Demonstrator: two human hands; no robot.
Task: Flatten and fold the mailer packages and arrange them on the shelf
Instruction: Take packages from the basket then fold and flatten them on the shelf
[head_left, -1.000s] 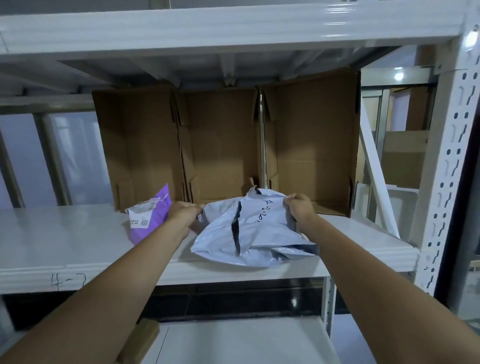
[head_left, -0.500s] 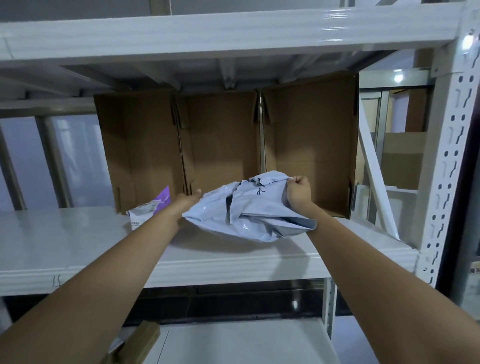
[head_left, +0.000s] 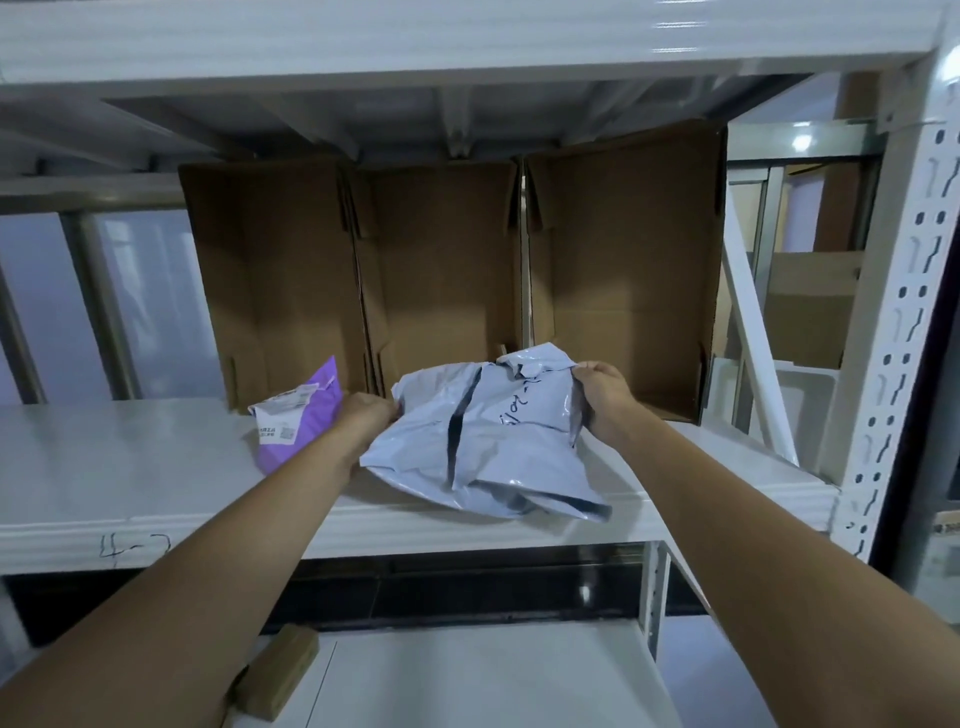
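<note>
The grey mailer (head_left: 483, 441) is gripped by the left hand (head_left: 366, 415) and right hand (head_left: 602, 395) — purple mailer (head_left: 301, 415) just left of it on the shelf (head_left: 130, 467).

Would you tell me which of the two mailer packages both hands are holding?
The grey mailer: left hand and right hand grip its ends. The purple mailer, left of it, is not gripped.

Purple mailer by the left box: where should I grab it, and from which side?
Best guess: pinch the purple mailer at its raised top corner, coming from the front-left. It leans tilted against the cardboard box, so that corner stands free, while the left hand and the gray mailer crowd its right side.
</note>
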